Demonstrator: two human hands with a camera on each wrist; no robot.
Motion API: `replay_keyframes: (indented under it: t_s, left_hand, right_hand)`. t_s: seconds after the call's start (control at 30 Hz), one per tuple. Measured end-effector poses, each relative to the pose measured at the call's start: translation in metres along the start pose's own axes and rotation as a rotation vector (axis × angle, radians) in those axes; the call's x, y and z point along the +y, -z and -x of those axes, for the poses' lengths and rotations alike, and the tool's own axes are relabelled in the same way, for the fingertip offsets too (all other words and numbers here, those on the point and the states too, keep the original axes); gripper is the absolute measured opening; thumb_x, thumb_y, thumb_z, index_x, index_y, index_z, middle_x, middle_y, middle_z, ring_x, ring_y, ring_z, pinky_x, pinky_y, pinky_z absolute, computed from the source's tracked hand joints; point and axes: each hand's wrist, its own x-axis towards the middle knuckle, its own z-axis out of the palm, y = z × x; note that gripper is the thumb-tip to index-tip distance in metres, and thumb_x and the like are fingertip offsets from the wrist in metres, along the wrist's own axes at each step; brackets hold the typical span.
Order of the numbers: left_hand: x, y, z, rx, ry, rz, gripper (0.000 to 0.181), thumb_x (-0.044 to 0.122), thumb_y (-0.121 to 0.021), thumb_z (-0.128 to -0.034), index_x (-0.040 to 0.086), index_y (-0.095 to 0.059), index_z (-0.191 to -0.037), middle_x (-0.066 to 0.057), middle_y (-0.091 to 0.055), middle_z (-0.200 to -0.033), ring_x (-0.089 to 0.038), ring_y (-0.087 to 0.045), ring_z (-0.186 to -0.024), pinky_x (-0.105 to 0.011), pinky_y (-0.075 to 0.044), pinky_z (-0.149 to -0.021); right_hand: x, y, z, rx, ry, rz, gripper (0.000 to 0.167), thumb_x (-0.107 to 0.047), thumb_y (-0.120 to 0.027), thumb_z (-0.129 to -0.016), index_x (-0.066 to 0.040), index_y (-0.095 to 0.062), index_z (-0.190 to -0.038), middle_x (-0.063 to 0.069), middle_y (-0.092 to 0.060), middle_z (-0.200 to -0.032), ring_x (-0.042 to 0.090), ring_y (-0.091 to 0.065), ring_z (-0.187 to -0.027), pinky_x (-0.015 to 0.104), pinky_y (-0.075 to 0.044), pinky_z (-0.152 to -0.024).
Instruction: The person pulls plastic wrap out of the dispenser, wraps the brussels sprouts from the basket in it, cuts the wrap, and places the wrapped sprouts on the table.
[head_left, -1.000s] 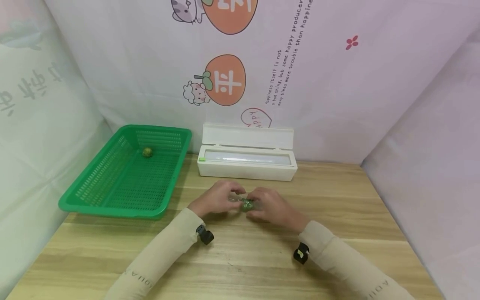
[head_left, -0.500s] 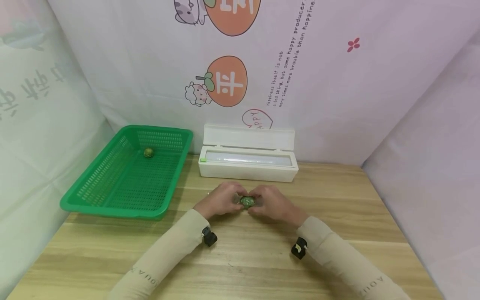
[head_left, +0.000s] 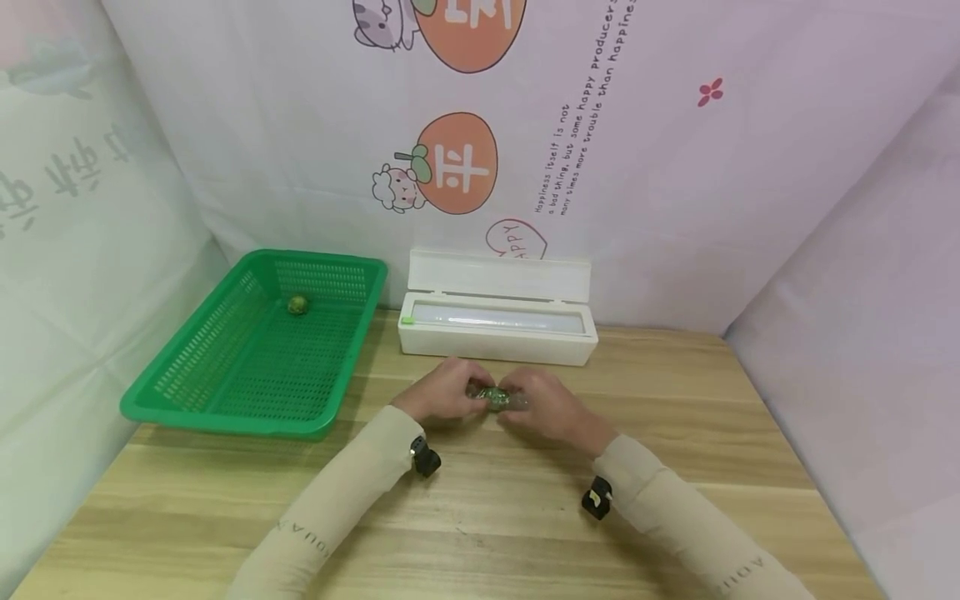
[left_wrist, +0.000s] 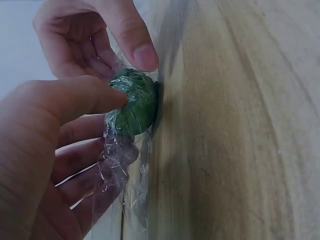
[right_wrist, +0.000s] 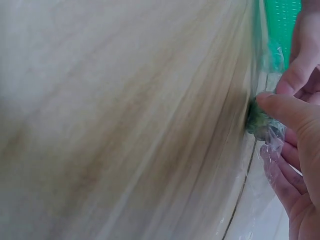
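Observation:
A small round green thing (left_wrist: 140, 110), its kind unclear under the clear cling film (left_wrist: 131, 165) around it, lies between both hands at the tabletop. In the head view my left hand (head_left: 450, 390) holds it from the left; in the left wrist view its thumb presses the green surface, with the other fingers behind the film. My right hand (head_left: 546, 402) grips the wrapped thing from the right, its thumb at the top of it in the right wrist view. Loose, crumpled film trails from both sides. The fingers hide part of the green thing.
A green plastic basket (head_left: 341, 367) stands at the left, with a small greenish wrapped ball (head_left: 297, 305) inside. Behind the hands, a white cling film box (head_left: 498, 343) has its lid raised and a roll within. Fabric walls bound the wooden table (head_left: 517, 517).
Both hands stay at the green thing, shifting slightly while their fingers work the film. It turns a little between them, and my left forearm has moved slightly right.

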Motion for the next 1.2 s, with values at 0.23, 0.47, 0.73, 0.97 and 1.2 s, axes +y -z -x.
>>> replay_keyframes:
  t_s: [0.23,0.47,0.73,0.97,1.2]
  left_hand:
    - [0.002,0.003,0.002,0.043,0.010,-0.015,0.026,0.021,-0.081,-0.0919,0.013,-0.079,-0.117,-0.001,-0.078,-0.114,-0.019,-0.070,-0.108,-0.038,-0.058,-0.100]
    - [0.006,0.005,0.010,0.083,-0.057,-0.088,0.036,0.016,-0.086,-0.0866,0.011,-0.077,-0.120,-0.003,-0.076,-0.123,-0.021,-0.070,-0.116,-0.038,-0.057,-0.107]
    - [0.013,0.005,0.019,0.088,-0.121,-0.182,0.046,0.018,-0.091,-0.0827,0.013,-0.074,-0.126,-0.003,-0.073,-0.132,-0.021,-0.068,-0.123,-0.036,-0.055,-0.112]
    - [0.015,0.001,0.022,0.150,-0.253,-0.212,0.050,0.021,-0.093,-0.0807,0.011,-0.075,-0.126,-0.004,-0.073,-0.131,-0.020,-0.070,-0.121,-0.033,-0.058,-0.109]
    - [0.020,-0.001,0.022,0.214,-0.323,-0.258,0.041,0.018,-0.093,-0.0811,0.009,-0.078,-0.119,-0.005,-0.076,-0.121,-0.019,-0.073,-0.113,-0.030,-0.060,-0.103]
  right_hand:
    - [0.004,-0.004,-0.005,0.009,-0.018,-0.013,0.027,-0.017,-0.089,-0.084,-0.010,-0.077,-0.107,-0.002,-0.079,-0.100,0.009,-0.071,-0.089,0.025,-0.063,-0.082]
    - [0.012,-0.005,-0.011,0.014,-0.003,-0.068,0.018,-0.017,-0.088,-0.086,-0.013,-0.078,-0.100,-0.004,-0.079,-0.095,0.007,-0.071,-0.086,0.028,-0.062,-0.081]
    - [0.019,0.006,-0.011,-0.083,-0.102,-0.225,0.018,-0.023,-0.087,-0.086,-0.019,-0.079,-0.102,-0.007,-0.078,-0.097,0.008,-0.069,-0.087,0.027,-0.061,-0.079]
    - [0.018,0.019,-0.008,-0.181,-0.142,-0.349,0.022,-0.029,-0.084,-0.090,-0.016,-0.080,-0.107,-0.003,-0.081,-0.101,0.011,-0.075,-0.092,0.028,-0.064,-0.080]
    - [0.014,0.027,-0.006,-0.234,-0.143,-0.438,0.023,-0.027,-0.083,-0.091,-0.013,-0.080,-0.109,-0.002,-0.082,-0.103,0.012,-0.077,-0.093,0.028,-0.065,-0.083]
